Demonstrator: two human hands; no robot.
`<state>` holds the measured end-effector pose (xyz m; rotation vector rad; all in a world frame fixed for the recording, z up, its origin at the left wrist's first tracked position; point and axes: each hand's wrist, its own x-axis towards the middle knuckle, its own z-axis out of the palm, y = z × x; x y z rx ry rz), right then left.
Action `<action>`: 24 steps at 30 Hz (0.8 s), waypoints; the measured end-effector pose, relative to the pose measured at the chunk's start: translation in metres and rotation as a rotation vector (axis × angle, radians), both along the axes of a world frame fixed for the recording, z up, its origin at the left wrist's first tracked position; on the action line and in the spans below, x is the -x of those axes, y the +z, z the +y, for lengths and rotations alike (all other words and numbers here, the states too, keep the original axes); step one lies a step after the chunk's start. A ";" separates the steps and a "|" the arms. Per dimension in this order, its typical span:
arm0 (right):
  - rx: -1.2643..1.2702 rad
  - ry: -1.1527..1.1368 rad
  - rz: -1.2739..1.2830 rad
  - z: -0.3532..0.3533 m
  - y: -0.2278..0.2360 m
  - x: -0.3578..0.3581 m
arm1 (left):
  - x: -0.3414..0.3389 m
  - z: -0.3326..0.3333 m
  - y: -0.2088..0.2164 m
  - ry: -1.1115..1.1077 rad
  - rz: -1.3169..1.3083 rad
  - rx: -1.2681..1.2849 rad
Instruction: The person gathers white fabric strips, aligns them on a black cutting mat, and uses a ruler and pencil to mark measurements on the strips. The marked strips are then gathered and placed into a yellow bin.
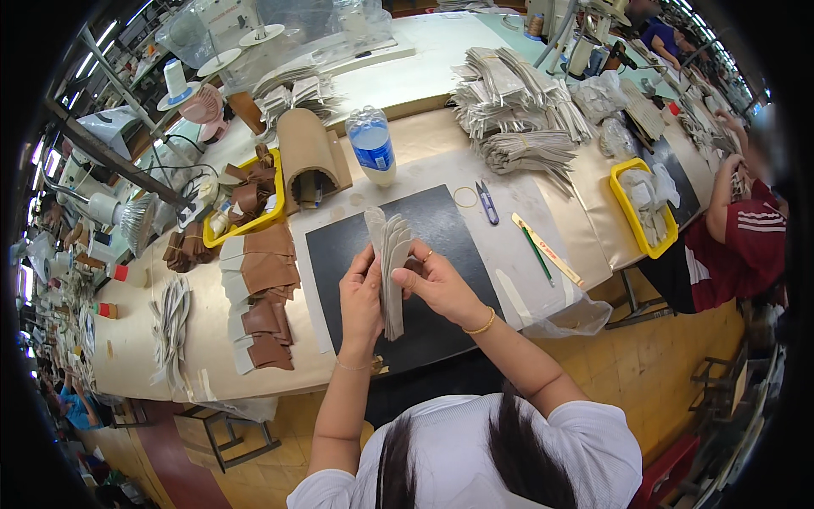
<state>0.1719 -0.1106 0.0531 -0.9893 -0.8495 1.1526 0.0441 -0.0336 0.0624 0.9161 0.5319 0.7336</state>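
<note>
A fanned stack of long, pale grey cut strips is held upright over a black mat. My left hand grips its left side, fingers wrapped round it. On the other side my right hand has its thumb against the strips and its fingers curled behind. Just right of the mat lie small blue thread snips, a green pencil and a pale yellow ruler. Rows of brown leather pieces lie left of the mat.
A water bottle and a brown cardboard tube stand behind the mat. Grey strip piles fill the back right. Yellow baskets sit left and right. At the far right a person in a red shirt works.
</note>
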 end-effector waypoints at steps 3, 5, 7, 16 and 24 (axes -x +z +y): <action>0.010 -0.014 -0.044 -0.001 -0.002 0.001 | -0.001 -0.005 0.002 -0.016 0.005 0.053; 0.017 -0.027 -0.053 -0.001 0.000 0.003 | 0.001 -0.009 0.006 0.001 0.044 0.023; 0.006 -0.056 -0.026 0.000 -0.002 0.003 | 0.003 -0.011 0.009 0.021 0.098 -0.075; 0.121 0.133 0.226 -0.006 -0.019 -0.015 | 0.024 0.007 -0.001 -0.162 0.527 -0.743; 0.328 -0.693 -1.227 0.005 -0.054 -0.106 | 0.035 0.035 -0.057 -0.208 1.057 -1.454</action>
